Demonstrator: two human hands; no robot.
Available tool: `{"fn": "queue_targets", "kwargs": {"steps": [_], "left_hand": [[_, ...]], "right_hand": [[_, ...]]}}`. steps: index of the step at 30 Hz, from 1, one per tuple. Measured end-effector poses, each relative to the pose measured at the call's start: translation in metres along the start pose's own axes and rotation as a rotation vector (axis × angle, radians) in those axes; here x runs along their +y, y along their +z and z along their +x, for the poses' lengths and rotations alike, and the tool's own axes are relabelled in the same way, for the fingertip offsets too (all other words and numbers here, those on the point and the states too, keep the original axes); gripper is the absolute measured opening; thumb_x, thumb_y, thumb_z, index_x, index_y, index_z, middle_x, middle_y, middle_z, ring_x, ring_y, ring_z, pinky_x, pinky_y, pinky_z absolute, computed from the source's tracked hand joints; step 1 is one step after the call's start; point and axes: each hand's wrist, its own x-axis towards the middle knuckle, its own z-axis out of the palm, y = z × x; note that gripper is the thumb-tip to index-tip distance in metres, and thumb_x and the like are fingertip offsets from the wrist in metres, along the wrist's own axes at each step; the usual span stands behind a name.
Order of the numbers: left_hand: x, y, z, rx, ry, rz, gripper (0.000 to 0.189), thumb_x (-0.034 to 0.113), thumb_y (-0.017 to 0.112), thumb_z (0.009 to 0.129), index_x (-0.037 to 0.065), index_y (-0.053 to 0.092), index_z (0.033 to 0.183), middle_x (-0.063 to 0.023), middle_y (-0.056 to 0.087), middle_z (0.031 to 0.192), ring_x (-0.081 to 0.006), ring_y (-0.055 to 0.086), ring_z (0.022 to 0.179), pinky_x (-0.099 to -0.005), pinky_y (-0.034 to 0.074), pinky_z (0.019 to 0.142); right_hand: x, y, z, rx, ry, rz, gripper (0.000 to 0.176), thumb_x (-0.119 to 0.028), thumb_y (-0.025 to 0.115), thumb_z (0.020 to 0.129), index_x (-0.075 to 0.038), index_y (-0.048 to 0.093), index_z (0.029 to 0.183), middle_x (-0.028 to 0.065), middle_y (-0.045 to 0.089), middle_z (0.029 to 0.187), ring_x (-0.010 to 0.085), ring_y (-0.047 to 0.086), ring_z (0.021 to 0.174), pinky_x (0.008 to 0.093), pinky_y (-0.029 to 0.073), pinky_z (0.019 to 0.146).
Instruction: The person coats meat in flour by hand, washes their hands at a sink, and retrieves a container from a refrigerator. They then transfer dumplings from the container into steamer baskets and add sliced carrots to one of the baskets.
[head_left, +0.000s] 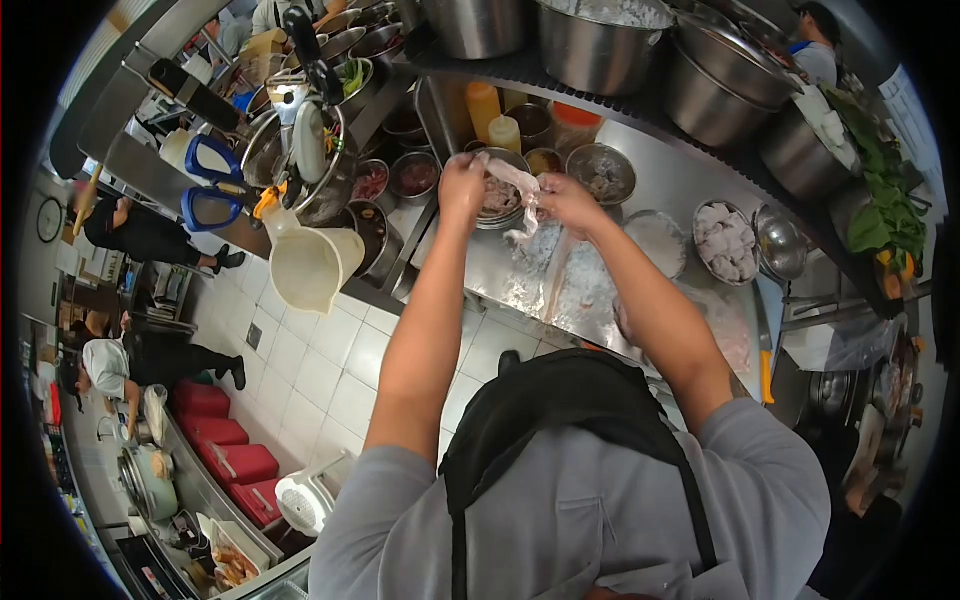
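A long, limp strip of pale raw meat (508, 174) is stretched between my two hands, above the steel counter. My left hand (462, 188) grips its left end, fingers closed. At the other end my right hand (567, 203) pinches it, and a thin tail of the strip dangles below the fingers. Right under the strip stands a metal bowl of pale meat pieces (497, 199), partly covered by my hands. White grainy stuff (585, 280) is spread over the counter just in front of my right hand.
Several metal pots (590, 45) line the shelf overhead. A bowl of white pieces (726, 243) stands at right, near a knife with a yellow handle (767, 375). Squeeze bottles (483, 108) are behind my hands. A pitcher (310, 262) and blue-handled scissors (213, 180) hang at left.
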Motion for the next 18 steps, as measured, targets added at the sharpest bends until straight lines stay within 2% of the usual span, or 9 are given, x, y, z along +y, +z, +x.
{"fn": "queue_targets", "kwargs": {"steps": [3, 4, 6, 9, 13, 16, 18], "left_hand": [[-0.07, -0.007, 0.006, 0.092, 0.035, 0.145, 0.042, 0.035, 0.062, 0.096, -0.001, 0.064, 0.118, -0.0079, 0.066, 0.095, -0.015, 0.059, 0.072, -0.0293, 0.046, 0.059], [-0.063, -0.003, -0.013, 0.037, -0.026, 0.134, 0.045, 0.038, 0.063, 0.095, -0.003, 0.065, 0.115, -0.008, 0.067, 0.094, -0.0152, 0.06, 0.077, -0.0299, 0.046, 0.066], [-0.054, 0.012, -0.055, -0.067, -0.15, 0.112, 0.051, 0.042, 0.064, 0.094, -0.006, 0.068, 0.109, -0.0082, 0.068, 0.093, -0.0156, 0.06, 0.087, -0.0313, 0.047, 0.079], [-0.067, 0.019, -0.067, -0.223, -0.194, 0.105, 0.053, 0.045, 0.063, 0.094, -0.005, 0.069, 0.11, -0.0049, 0.068, 0.094, -0.0131, 0.056, 0.086, -0.029, 0.045, 0.08], [-0.075, 0.023, -0.067, -0.33, -0.115, -0.071, 0.034, 0.028, 0.065, 0.096, -0.002, 0.069, 0.109, -0.0034, 0.068, 0.097, -0.0103, 0.056, 0.088, -0.0269, 0.044, 0.08], [-0.081, 0.025, -0.063, -0.323, -0.096, -0.164, 0.016, 0.023, 0.065, 0.096, 0.008, 0.067, 0.098, 0.0047, 0.062, 0.087, -0.0062, 0.05, 0.076, -0.024, 0.039, 0.07], [-0.084, 0.025, -0.06, -0.316, -0.099, -0.244, 0.01, 0.018, 0.064, 0.095, 0.008, 0.066, 0.096, 0.0033, 0.064, 0.087, -0.0065, 0.053, 0.078, -0.0232, 0.04, 0.07]], "right_hand": [[0.005, -0.01, 0.002, 0.053, 0.012, -0.06, 0.021, -0.018, 0.071, 0.091, -0.003, 0.067, 0.104, 0.001, 0.065, 0.085, 0.0104, 0.06, 0.078, 0.0263, 0.048, 0.072], [0.007, -0.013, 0.002, 0.062, 0.02, -0.093, 0.021, -0.019, 0.07, 0.092, -0.002, 0.067, 0.104, 0.0012, 0.066, 0.084, 0.0099, 0.06, 0.077, 0.0265, 0.049, 0.07], [0.013, -0.011, -0.001, 0.053, -0.001, 0.028, 0.019, -0.019, 0.07, 0.092, -0.002, 0.068, 0.102, 0.0015, 0.066, 0.083, 0.0095, 0.06, 0.076, 0.0262, 0.048, 0.069], [0.008, -0.001, -0.011, 0.053, 0.006, 0.029, 0.019, -0.019, 0.069, 0.092, -0.001, 0.068, 0.099, 0.0027, 0.067, 0.084, 0.0097, 0.059, 0.075, 0.0266, 0.048, 0.068], [0.009, -0.002, -0.01, 0.085, -0.06, -0.193, 0.017, -0.016, 0.068, 0.092, 0.0, 0.067, 0.097, 0.0042, 0.068, 0.085, 0.0107, 0.061, 0.075, 0.0282, 0.049, 0.068], [0.001, -0.002, -0.013, 0.102, -0.032, -0.283, 0.016, -0.015, 0.067, 0.092, 0.001, 0.066, 0.098, 0.0043, 0.068, 0.085, 0.0115, 0.062, 0.076, 0.0286, 0.049, 0.069], [0.002, -0.004, -0.012, 0.077, -0.035, -0.214, 0.016, -0.014, 0.066, 0.092, 0.001, 0.066, 0.097, 0.0046, 0.067, 0.085, 0.0117, 0.062, 0.076, 0.0288, 0.05, 0.069]]}}
